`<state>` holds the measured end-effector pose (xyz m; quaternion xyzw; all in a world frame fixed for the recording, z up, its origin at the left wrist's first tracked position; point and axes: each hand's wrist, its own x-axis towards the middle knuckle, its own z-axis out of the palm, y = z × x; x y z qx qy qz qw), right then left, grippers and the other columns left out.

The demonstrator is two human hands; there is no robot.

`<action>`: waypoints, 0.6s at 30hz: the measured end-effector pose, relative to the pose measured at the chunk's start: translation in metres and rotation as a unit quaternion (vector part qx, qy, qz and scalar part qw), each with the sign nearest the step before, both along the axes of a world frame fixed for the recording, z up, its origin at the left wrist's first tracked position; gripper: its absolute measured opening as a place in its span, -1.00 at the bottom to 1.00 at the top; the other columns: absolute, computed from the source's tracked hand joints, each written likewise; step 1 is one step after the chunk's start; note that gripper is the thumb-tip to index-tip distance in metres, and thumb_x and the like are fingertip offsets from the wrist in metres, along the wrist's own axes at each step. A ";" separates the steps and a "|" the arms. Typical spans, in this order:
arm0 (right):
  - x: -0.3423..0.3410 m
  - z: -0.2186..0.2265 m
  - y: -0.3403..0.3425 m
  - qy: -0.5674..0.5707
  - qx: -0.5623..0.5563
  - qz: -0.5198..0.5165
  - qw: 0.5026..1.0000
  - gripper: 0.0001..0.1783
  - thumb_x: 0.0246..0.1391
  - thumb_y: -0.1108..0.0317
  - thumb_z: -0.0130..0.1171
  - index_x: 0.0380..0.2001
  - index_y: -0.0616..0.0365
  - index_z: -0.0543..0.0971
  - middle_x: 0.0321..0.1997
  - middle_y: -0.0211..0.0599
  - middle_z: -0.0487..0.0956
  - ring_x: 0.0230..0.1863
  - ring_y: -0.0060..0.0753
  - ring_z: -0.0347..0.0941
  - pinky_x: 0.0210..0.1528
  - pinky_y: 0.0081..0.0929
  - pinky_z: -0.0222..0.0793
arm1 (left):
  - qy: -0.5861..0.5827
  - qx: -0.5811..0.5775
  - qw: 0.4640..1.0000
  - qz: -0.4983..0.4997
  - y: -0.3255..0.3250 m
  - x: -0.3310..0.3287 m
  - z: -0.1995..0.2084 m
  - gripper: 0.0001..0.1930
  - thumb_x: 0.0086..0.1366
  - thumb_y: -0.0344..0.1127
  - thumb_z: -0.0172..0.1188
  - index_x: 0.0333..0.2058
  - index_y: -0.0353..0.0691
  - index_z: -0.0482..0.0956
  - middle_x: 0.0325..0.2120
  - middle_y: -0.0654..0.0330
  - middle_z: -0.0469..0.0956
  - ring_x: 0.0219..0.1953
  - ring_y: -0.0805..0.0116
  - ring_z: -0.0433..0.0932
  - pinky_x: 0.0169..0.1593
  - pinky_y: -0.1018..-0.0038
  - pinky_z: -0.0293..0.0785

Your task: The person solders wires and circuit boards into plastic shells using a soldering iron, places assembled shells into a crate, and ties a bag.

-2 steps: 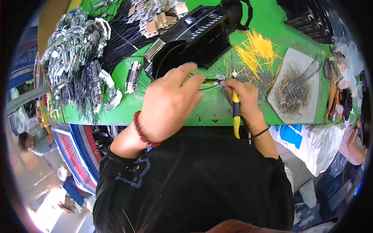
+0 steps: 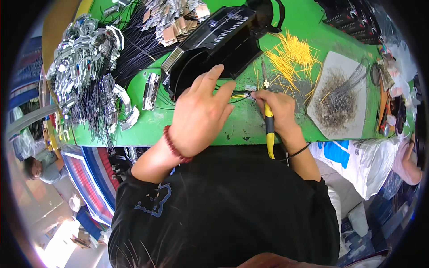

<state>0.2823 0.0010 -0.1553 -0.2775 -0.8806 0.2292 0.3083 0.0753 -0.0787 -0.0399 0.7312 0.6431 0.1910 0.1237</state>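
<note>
My right hand [image 2: 279,107] is closed around a soldering iron [image 2: 269,125] with a yellow and black handle, its metal tip pointing away from me. Its thumb and fingertips also pinch at the ends of a thin bundle of black and yellow wires [image 2: 240,96]. My left hand [image 2: 199,111], a red bead bracelet on its wrist, hovers just left of the wires with fingers apart and nothing visible in them. Beyond it lies a black plastic housing [image 2: 219,35] with its hollow side toward me. A small silver part [image 2: 151,91] rests left of the housing.
Many silver parts with black leads [image 2: 80,58] heap at the left; flat metal and copper-coloured pieces [image 2: 174,22] pile behind. Thin yellow tubes [image 2: 295,53] lie scattered to the right, near a soiled pale board [image 2: 330,64]. Black boxes [image 2: 353,22] stand at the far right.
My left hand has moved slightly to the right and its fingers have spread a little. My right hand keeps its hold on the soldering iron; the whole view has shifted slightly.
</note>
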 end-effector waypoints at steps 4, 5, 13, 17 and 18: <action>0.001 0.002 0.001 0.001 -0.011 0.016 1.000 -0.74 -0.15 0.51 0.34 -0.33 -0.01 0.57 -0.54 -0.45 0.59 -0.65 -0.36 0.45 -0.59 -0.46 0.28 | -0.305 -0.042 0.949 0.069 0.012 0.017 -0.036 -0.36 0.02 -0.49 0.32 0.14 -0.17 0.37 0.20 -0.10 0.17 0.02 0.11 0.44 -0.11 0.41 0.52; 0.001 0.002 0.001 0.008 -0.014 0.016 1.000 -0.74 -0.15 0.51 0.33 -0.32 -0.01 0.57 -0.54 -0.45 0.59 -0.65 -0.36 0.45 -0.60 -0.46 0.27 | -0.408 -0.041 0.907 0.101 0.016 0.021 -0.047 -0.34 0.05 -0.53 0.29 0.18 -0.19 0.33 0.26 -0.07 0.06 0.06 0.23 0.41 -0.14 0.47 0.53; 0.004 0.001 -0.002 0.001 -0.011 0.013 1.000 -0.69 -0.20 0.53 0.30 -0.31 -0.01 0.56 -0.59 -0.48 0.55 -0.65 -0.38 0.45 -0.60 -0.46 0.26 | -0.581 0.106 0.798 0.123 0.002 0.044 -0.048 -0.17 0.14 -0.45 0.23 0.34 -0.22 -0.02 0.38 0.06 -0.23 0.28 0.21 0.14 -0.01 0.40 0.43; 0.005 0.001 -0.003 0.005 0.002 0.009 1.000 -0.68 -0.22 0.54 0.28 -0.31 -0.02 0.56 -0.61 -0.49 0.53 -0.66 -0.40 0.44 -0.60 -0.47 0.25 | -0.588 0.105 0.793 0.116 -0.004 0.042 -0.047 -0.04 0.18 -0.37 0.24 0.39 -0.18 -0.26 0.41 0.09 -0.32 0.33 0.14 0.03 0.05 0.37 0.38; 0.005 0.001 -0.003 0.002 0.000 0.010 1.000 -0.68 -0.22 0.54 0.28 -0.31 -0.02 0.56 -0.61 -0.50 0.53 -0.66 -0.40 0.44 -0.60 -0.47 0.25 | -0.573 0.110 0.803 0.124 -0.004 0.041 -0.048 -0.04 0.19 -0.35 0.23 0.39 -0.19 -0.27 0.41 0.08 -0.33 0.34 0.14 0.01 0.05 0.36 0.38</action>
